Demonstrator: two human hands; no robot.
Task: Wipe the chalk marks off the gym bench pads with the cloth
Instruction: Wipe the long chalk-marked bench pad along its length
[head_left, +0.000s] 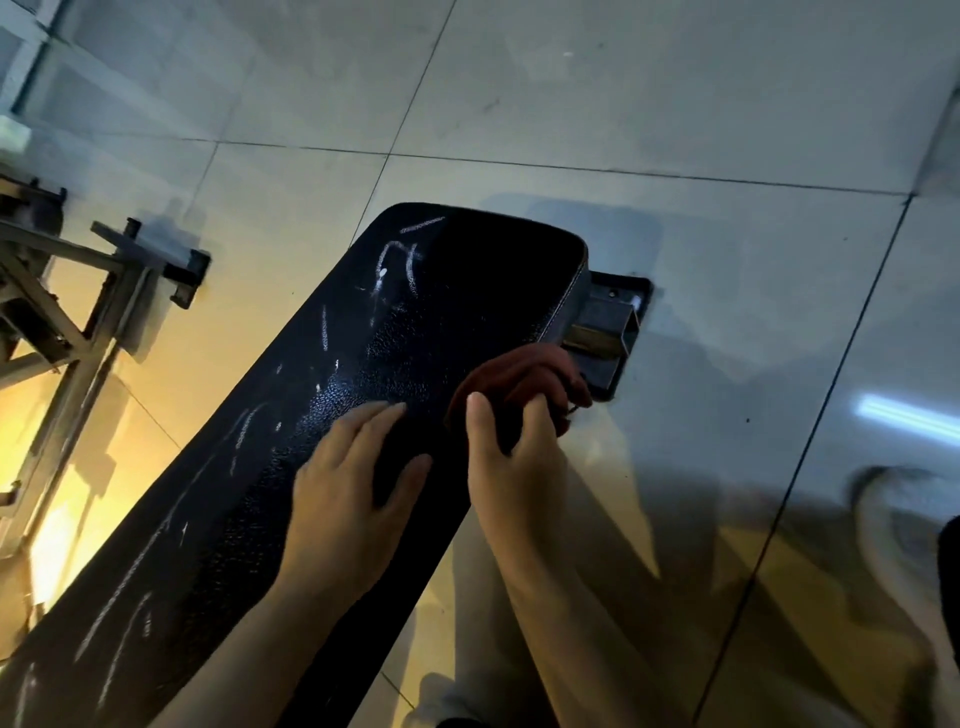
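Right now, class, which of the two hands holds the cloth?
The right hand: its fingers curl round the bunched red cloth at the pad's right edge. The left hand lies flat on the pad, holding nothing.

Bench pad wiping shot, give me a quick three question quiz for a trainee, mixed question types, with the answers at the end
1. True or false: the left hand lies flat with straight fingers on the bench pad.
2. Which hand grips the dark red cloth? A) left B) right C) neither
3. Fill in: white chalk marks show near the pad's far end and along its ____ side in the head view.

Key:
1. True.
2. B, the right hand, at the pad's right edge.
3. Left.
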